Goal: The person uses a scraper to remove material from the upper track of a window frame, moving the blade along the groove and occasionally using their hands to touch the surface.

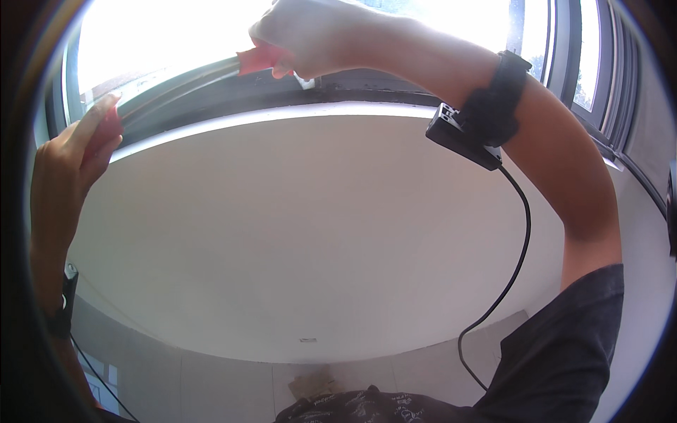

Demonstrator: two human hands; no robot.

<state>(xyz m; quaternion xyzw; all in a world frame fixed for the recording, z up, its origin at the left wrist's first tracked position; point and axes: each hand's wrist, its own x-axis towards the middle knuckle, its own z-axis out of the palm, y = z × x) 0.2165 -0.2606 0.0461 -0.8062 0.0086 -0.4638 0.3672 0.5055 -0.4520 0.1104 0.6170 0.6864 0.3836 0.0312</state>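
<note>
At the upper left, my left hand point(67, 162) is raised beside the window, its fingers closed on a red piece of material point(108, 125). Higher up and nearer the middle, my right hand point(303, 35) reaches across to the left. Its fingers pinch another red piece of material point(259, 58), with a pointed edge sticking out to the left. Whether these are paper, cloth or film cannot be told, nor whether they join. Between the hands runs the grey window frame point(180, 88). Glare washes out part of the right hand.
Below the window is a white sill point(338, 108) over a pale wall point(282, 225). A black strap with a boxy device point(465, 134) sits on my right forearm, its cable point(527, 225) hanging down. More window frames point(564, 56) stand at right. Brown cardboard point(315, 383) lies on the tiled floor.
</note>
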